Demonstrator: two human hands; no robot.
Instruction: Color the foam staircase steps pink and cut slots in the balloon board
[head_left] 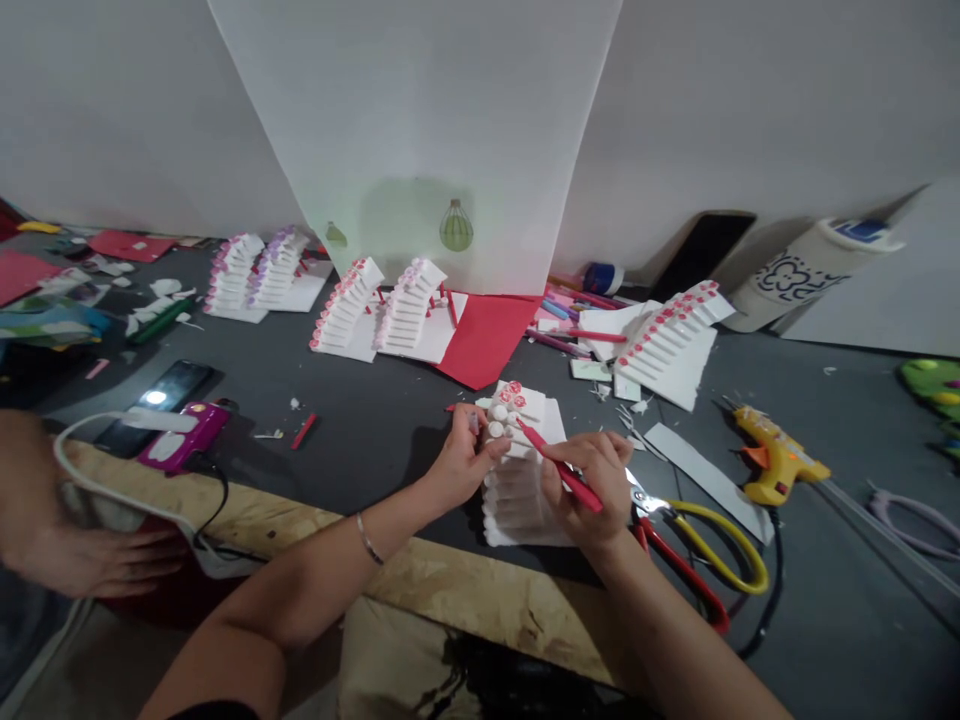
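Note:
A white folded paper staircase model (pixel 525 480) lies on the dark table in front of me, with small round ends along its left edge, some marked red near the top. My left hand (pixel 463 462) pinches that left edge, fingers closed on it. My right hand (pixel 592 480) grips a red marker (pixel 559 465), its tip touching one of the round ends near the top of the model.
Several finished stair models (pixel 409 305) stand at the back before a leaning white sheet (pixel 420 130). Red-and-yellow scissors (pixel 694 550) and a yellow glue gun (pixel 780 462) lie at right. A phone (pixel 161 395) and pink device (pixel 184 435) sit left. Another person's hand (pixel 82 550) rests at far left.

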